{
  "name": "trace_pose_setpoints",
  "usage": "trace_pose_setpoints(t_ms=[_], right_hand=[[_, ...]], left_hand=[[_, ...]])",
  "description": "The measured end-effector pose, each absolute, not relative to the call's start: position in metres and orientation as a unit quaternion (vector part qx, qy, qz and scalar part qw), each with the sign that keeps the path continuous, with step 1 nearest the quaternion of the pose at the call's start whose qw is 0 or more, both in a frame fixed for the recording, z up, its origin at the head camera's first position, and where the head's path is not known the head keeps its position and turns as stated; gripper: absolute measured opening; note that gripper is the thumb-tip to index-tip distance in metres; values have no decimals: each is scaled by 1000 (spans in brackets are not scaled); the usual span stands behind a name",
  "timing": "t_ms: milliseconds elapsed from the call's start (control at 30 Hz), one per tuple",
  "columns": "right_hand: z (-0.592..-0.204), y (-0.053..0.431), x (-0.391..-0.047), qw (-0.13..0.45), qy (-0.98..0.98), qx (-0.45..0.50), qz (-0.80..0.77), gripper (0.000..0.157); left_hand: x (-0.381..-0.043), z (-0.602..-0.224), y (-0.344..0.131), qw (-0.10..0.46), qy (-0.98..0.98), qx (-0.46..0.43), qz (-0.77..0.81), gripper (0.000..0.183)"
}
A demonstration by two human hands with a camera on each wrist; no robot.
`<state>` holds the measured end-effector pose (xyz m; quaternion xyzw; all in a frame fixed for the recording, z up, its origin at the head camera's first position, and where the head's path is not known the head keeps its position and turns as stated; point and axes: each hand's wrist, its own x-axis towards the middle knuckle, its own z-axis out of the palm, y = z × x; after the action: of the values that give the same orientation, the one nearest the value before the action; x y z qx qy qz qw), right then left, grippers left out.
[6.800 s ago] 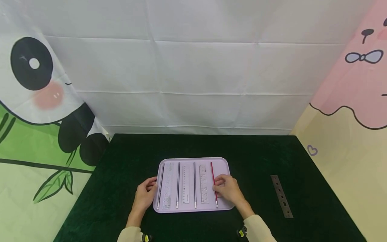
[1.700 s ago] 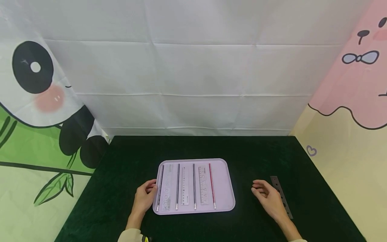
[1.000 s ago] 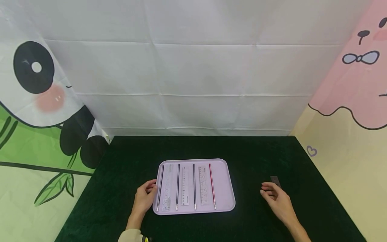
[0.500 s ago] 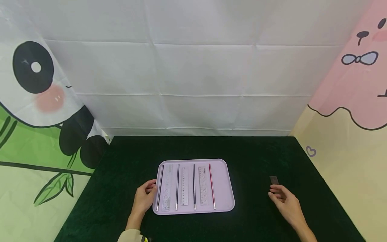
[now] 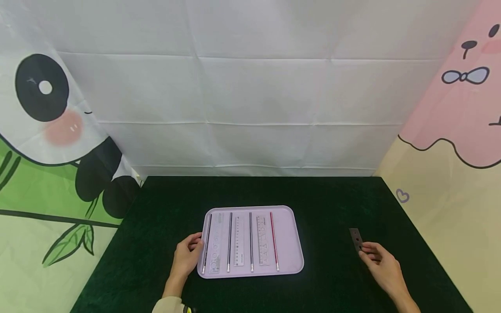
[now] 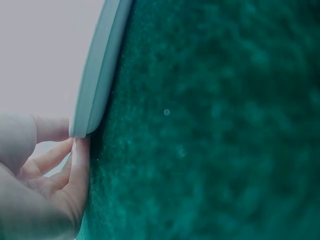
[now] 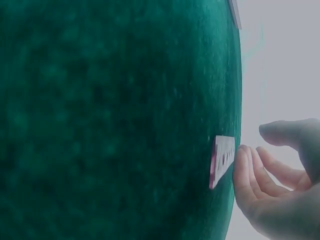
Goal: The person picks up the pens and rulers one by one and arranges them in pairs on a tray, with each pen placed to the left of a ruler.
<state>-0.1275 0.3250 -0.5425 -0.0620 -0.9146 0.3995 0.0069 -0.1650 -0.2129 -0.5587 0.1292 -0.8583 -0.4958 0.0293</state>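
A lilac tray lies on the dark green table. My left hand pinches its left rim, thumb over the edge and fingers against the side in the left wrist view. My right hand hovers at a dark strip with cut-out holes, like a stencil ruler, covering its near part. In the right wrist view, the thumb stands apart from the bent fingers, whose tips are right by the strip, and nothing is between them. On the tray lie a red pencil, dark pencils and clear rulers.
The pencils and rulers alternate in upright rows, with a bare band of tray right of the red pencil. Green cloth covers the table between tray and strip. A white curtain hangs behind the table, with printed cartoon cloths at both sides.
My right hand has left the red pencil on the tray and moved right to the dark strip, then slid down along it, uncovering its far end. The left hand stays at the tray rim.
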Motion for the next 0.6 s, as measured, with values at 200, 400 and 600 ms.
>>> trace_pose_setpoints(t_ms=[200, 400, 600], right_hand=[[-544, 329, -128, -13, -917, -80, 391, 38], [-548, 333, -129, -13, -919, -87, 385, 38], [-551, 336, -131, -5, -923, -84, 376, 37]], left_hand=[[-166, -560, -213, 25, -858, 132, -495, 36], [-167, -562, -214, 27, -856, 129, -499, 35], [-167, -562, -213, 25, -857, 135, -497, 36]])
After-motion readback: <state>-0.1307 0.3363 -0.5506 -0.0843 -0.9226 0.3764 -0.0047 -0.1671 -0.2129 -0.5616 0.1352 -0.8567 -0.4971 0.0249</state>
